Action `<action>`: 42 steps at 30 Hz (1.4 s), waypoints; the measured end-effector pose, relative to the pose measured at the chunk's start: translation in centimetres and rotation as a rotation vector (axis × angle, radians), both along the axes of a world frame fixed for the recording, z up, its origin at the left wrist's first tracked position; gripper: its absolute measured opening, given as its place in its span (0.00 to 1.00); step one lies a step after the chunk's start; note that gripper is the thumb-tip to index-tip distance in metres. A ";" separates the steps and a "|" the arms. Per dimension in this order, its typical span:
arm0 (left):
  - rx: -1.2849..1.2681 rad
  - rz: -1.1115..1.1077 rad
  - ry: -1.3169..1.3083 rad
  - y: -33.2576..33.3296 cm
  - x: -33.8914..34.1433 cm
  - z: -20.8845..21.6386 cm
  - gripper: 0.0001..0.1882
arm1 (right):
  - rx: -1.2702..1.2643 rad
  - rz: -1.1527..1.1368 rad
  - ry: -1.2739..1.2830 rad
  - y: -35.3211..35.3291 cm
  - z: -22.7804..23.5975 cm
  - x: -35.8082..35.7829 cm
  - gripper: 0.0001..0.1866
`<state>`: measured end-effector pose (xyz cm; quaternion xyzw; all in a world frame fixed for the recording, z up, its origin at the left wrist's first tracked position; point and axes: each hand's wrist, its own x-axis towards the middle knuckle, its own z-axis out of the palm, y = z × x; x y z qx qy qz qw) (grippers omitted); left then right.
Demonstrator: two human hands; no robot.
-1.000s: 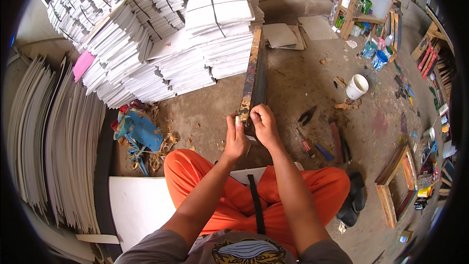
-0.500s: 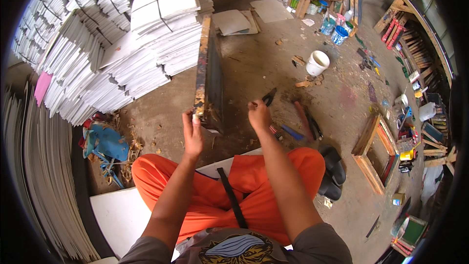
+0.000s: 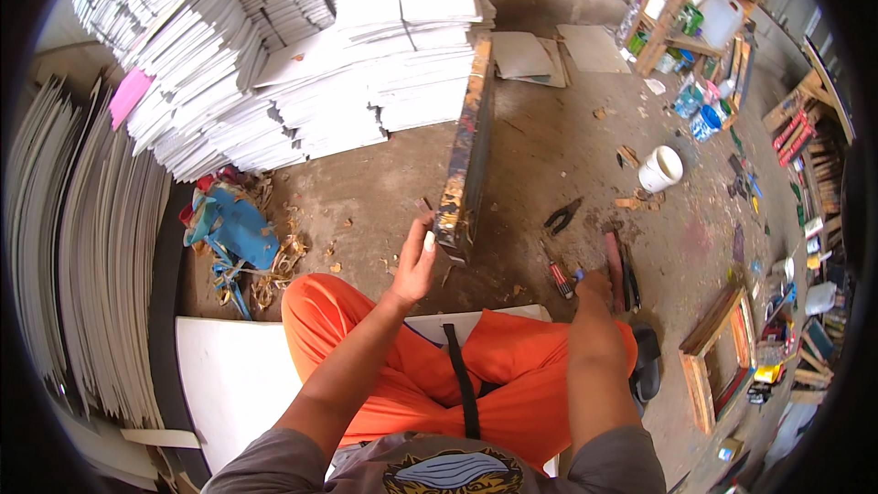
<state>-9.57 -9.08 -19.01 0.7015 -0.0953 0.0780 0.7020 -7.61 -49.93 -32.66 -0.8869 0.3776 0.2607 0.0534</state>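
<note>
I sit on the floor in orange trousers. A long flat panel with a dark, paint-stained edge (image 3: 465, 155) stands on its edge in front of me and runs away toward the paper stacks. My left hand (image 3: 414, 267) grips its near lower corner, thumb up against the edge. My right hand (image 3: 594, 287) is down on the floor to my right, among small tools. It lies next to a red-and-black-handled screwdriver (image 3: 559, 278) and a blue handle tip (image 3: 578, 273). Its fingers are hidden behind the wrist.
Tall stacks of white sheets (image 3: 302, 64) fill the back left. Black pliers (image 3: 562, 216) and a white bucket (image 3: 660, 167) lie right of the panel. A blue cloth heap (image 3: 234, 227) sits left, a wooden frame (image 3: 720, 359) right, a white board (image 3: 233, 375) under me.
My right hand left the panel's near end and dropped right to the tools on the floor. The left hand stays at the panel's corner. My view has shifted.
</note>
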 end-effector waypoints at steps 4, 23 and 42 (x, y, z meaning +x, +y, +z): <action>-0.006 -0.011 -0.008 -0.4 0.1 0.9 0.25 | 0.019 0.023 -0.191 0.6 1.6 0.7 0.19; 0.142 -0.054 -0.064 -2.3 0.6 0.6 0.31 | 0.290 1.563 -1.170 19.4 27.7 3.0 0.10; 0.096 -0.008 -0.054 -2.7 0.8 0.5 0.30 | -0.005 1.900 -0.993 19.3 27.6 4.7 0.02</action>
